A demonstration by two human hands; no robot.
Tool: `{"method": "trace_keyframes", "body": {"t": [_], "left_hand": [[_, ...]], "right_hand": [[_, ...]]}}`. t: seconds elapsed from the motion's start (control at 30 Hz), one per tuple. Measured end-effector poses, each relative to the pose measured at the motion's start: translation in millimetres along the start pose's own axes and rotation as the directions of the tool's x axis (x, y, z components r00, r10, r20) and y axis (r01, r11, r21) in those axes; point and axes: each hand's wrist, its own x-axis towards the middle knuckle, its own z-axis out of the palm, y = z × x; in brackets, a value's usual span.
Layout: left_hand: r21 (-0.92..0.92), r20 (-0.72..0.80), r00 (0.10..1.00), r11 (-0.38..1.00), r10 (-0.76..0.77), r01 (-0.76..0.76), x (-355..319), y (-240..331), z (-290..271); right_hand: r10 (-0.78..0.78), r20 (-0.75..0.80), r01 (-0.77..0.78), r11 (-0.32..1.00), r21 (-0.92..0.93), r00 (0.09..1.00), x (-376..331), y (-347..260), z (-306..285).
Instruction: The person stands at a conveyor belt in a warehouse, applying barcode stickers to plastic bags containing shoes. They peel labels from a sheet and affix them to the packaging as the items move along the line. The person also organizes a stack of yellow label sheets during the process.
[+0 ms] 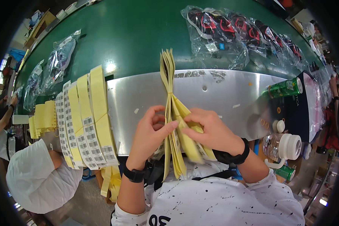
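Note:
A bundle of yellow label strips (169,75) stands between my two hands, pinched at the middle and fanned out at both ends. A thin band seems to bind it at the waist. My left hand (153,130) grips the bundle's left side, thumb across the front. My right hand (211,128) pinches a strip (192,148) at the bundle's right, pulled apart from the others; its lower end is blurred. To my left, several barcode label strips (88,124), white and yellow, lie side by side over the metal table's edge.
Bagged shoes (229,30) lie on the green conveyor (135,34) at the far right, more bagged shoes (62,56) at far left. A green can (286,88) and a clear jug (280,147) stand right of the metal tabletop (139,98). A person in a white cap (30,177) is at left.

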Motion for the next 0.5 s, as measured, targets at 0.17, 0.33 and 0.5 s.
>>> {"method": "trace_keyframes", "body": {"t": [0.17, 0.33, 0.5], "left_hand": [[0.090, -0.032, 0.999, 0.996, 0.027, -0.024, -0.1, 0.6, 9.2], [0.154, -0.035, 0.999, 0.988, 0.017, -0.011, -0.4, -6.7, 7.8], [-0.215, -0.135, 0.984, 0.966, 0.116, -0.143, -4.0, 12.2, 14.8]], "right_hand": [[-0.085, -0.201, 0.059, 0.990, -0.132, 0.976, 5.8, 4.6, 4.6], [-0.179, -0.140, 0.139, 0.957, -0.255, 0.974, 24.6, -0.6, 6.6], [-0.365, -0.145, 0.302, 0.893, -0.334, 0.920, 21.6, -32.3, 6.3]]}}
